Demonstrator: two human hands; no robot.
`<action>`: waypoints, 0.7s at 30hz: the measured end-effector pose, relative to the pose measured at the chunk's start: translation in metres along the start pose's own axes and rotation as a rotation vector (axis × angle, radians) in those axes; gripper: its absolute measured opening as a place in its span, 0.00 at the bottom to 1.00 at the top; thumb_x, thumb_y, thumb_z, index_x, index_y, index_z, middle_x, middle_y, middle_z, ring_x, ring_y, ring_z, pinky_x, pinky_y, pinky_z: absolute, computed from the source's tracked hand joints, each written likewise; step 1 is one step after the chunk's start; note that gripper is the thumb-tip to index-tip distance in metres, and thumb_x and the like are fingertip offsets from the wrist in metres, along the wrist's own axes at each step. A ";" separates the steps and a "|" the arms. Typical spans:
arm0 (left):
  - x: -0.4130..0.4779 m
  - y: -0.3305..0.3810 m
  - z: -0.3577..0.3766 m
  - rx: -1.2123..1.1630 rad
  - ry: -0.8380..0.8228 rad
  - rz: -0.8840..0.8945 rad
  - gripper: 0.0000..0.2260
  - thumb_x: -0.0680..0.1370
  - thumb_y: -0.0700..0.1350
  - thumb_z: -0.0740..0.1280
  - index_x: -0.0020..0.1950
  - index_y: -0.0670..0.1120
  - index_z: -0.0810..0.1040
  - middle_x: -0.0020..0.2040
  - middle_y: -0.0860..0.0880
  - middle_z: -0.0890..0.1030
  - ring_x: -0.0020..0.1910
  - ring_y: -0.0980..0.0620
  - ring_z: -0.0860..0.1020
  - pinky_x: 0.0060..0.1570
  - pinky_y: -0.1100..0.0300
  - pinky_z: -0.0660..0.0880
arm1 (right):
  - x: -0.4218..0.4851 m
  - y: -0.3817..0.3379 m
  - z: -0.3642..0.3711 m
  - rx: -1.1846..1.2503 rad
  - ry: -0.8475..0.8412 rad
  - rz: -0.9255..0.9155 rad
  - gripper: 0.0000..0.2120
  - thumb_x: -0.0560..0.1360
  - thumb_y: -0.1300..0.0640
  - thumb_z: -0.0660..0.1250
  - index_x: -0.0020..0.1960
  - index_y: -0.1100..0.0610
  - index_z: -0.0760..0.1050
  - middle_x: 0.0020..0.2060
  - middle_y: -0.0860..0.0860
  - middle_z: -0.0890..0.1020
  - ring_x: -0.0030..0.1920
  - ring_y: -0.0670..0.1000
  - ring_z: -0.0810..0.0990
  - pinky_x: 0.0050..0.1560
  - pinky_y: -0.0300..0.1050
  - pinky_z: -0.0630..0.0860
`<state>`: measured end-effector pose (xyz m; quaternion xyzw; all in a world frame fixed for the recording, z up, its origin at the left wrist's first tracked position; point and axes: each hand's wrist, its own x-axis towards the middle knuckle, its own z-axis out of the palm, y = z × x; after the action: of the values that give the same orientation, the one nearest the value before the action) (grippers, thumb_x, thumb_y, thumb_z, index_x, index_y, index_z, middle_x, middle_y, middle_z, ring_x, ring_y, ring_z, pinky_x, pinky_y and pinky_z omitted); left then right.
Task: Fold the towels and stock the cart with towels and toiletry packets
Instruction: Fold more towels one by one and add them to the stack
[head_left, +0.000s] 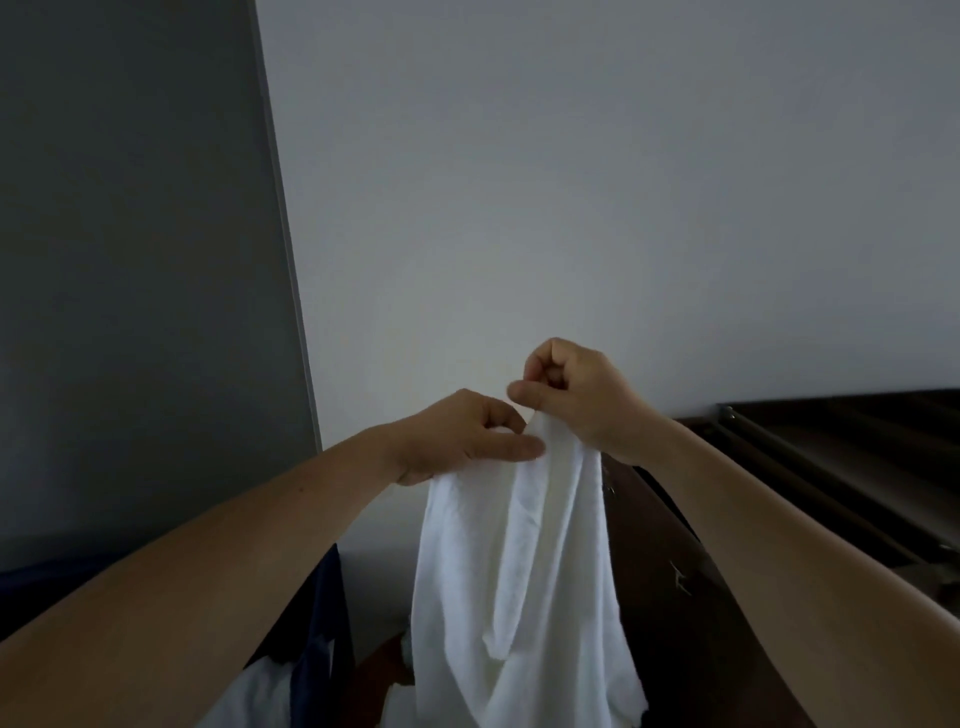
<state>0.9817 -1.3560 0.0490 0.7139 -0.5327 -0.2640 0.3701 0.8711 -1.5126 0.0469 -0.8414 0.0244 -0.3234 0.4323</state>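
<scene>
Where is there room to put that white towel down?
The dark wooden top right of the metal rail looks bare. Lower left is crowded: navy cloth and white cloth bunch beside the towel.

Dim, even room light reaches you, with no lamp or window in view. The white towel (519, 545) is your brightest surface, its folds softly shaded and free of glare. The pale wall (571, 182) reads as a flat blue-grey, and the panel (130, 260) on your left is darker still. The dark furniture (831, 467) at lower right loses most detail in shadow. Your forearms (182, 597) bow toward the lower corners and the panel's edge leans, both from wide-angle distortion. Focus is slightly soft throughout.
</scene>
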 end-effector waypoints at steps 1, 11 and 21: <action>0.000 0.003 0.001 0.002 0.025 0.010 0.14 0.75 0.51 0.74 0.50 0.40 0.82 0.46 0.46 0.83 0.44 0.51 0.81 0.51 0.55 0.78 | 0.000 0.000 -0.001 0.013 0.037 0.005 0.11 0.72 0.54 0.77 0.39 0.48 0.75 0.28 0.43 0.75 0.30 0.44 0.71 0.34 0.39 0.70; 0.005 0.069 -0.070 -0.528 0.801 0.313 0.10 0.76 0.43 0.70 0.34 0.48 0.78 0.31 0.51 0.78 0.31 0.52 0.76 0.33 0.61 0.73 | -0.020 0.038 -0.040 0.231 0.064 0.290 0.24 0.57 0.40 0.79 0.42 0.57 0.81 0.41 0.59 0.84 0.41 0.59 0.81 0.45 0.59 0.78; 0.008 -0.014 -0.024 0.183 0.049 -0.064 0.32 0.72 0.59 0.75 0.74 0.54 0.70 0.65 0.56 0.75 0.59 0.61 0.75 0.53 0.67 0.71 | -0.007 0.019 -0.040 -0.037 -0.082 0.165 0.07 0.68 0.50 0.80 0.36 0.44 0.82 0.34 0.41 0.83 0.35 0.37 0.80 0.37 0.29 0.73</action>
<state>1.0105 -1.3555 0.0512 0.7677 -0.5222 -0.2085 0.3074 0.8479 -1.5505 0.0462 -0.8569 0.0821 -0.2515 0.4425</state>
